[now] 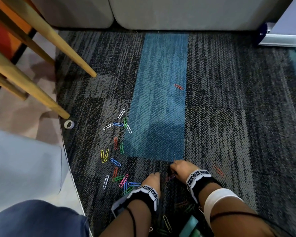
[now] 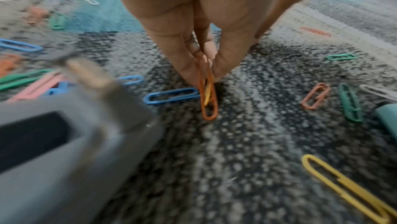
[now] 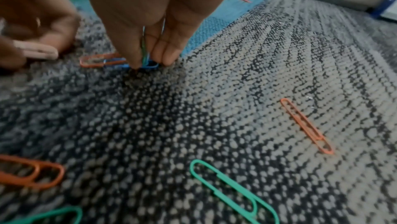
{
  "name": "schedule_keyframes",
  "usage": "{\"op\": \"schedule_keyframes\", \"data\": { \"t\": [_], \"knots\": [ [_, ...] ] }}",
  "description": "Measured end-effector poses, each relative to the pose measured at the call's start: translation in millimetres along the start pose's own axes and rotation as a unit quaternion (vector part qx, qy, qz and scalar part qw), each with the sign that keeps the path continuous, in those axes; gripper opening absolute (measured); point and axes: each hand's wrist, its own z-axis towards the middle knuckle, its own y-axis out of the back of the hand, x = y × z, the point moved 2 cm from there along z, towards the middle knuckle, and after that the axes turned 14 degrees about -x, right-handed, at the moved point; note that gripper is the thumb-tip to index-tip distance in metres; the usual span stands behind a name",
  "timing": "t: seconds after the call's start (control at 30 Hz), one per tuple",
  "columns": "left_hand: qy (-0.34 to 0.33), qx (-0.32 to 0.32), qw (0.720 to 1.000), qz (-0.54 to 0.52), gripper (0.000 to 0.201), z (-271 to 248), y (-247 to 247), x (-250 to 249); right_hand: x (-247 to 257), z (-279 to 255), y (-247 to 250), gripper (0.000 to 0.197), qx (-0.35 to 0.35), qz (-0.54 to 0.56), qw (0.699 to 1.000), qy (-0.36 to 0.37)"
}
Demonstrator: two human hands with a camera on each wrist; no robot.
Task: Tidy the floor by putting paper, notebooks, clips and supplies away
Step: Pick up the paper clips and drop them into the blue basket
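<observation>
Several coloured paper clips [image 1: 115, 162] lie scattered on the dark carpet, most of them left of my hands. My left hand [image 1: 156, 174] is low over the carpet. In the left wrist view its fingertips [image 2: 206, 76] pinch an orange paper clip [image 2: 209, 109] together with a yellow one. My right hand [image 1: 173, 168] reaches down just beside it. In the right wrist view its fingertips [image 3: 150, 63] pinch a blue clip [image 3: 150, 66] at the carpet, with green and blue clips held between the fingers. An orange clip [image 3: 307, 125] lies to the right.
A grey container [image 2: 53, 151] sits close under my left wrist. Wooden chair legs [image 1: 58, 45] and a small tape roll [image 1: 69, 124] stand at the left. A grey sofa base [image 1: 178, 12] closes the far side. A teal object [image 1: 190, 226] lies near my right forearm.
</observation>
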Motion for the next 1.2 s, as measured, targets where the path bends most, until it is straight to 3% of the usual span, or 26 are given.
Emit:
{"op": "schedule_keyframes", "data": {
  "t": [0.13,0.3,0.43,0.57,0.63,0.73,0.87,1.2],
  "knots": [
    [0.006,-0.026,0.999,-0.039,0.039,-2,3,9,0,-2,1,0.040,0.051,-0.035,0.998,0.029],
    [0.017,-0.073,0.992,-0.105,0.035,0,9,10,9,-1,-1,0.028,0.066,-0.044,0.997,0.014],
    [0.018,-0.112,0.981,-0.155,0.032,6,13,6,12,-2,6,0.029,0.050,-0.030,0.998,-0.031],
    [0.006,-0.155,0.966,-0.206,0.027,7,27,1,15,3,17,0.025,-0.010,0.024,0.997,-0.076],
    [0.018,-0.180,0.951,-0.251,0.022,9,43,0,18,7,29,0.019,-0.062,0.078,0.990,-0.103],
    [0.048,-0.230,0.913,-0.333,0.036,19,76,3,27,18,63,0.008,-0.156,0.140,0.969,-0.132],
    [0.047,-0.295,0.844,-0.446,0.042,25,134,7,39,40,111,0.032,-0.256,0.244,0.922,-0.158],
    [-0.050,-0.436,0.762,-0.477,0.039,-20,310,49,109,76,255,0.035,-0.401,0.330,0.854,-0.040]
  ]
}}
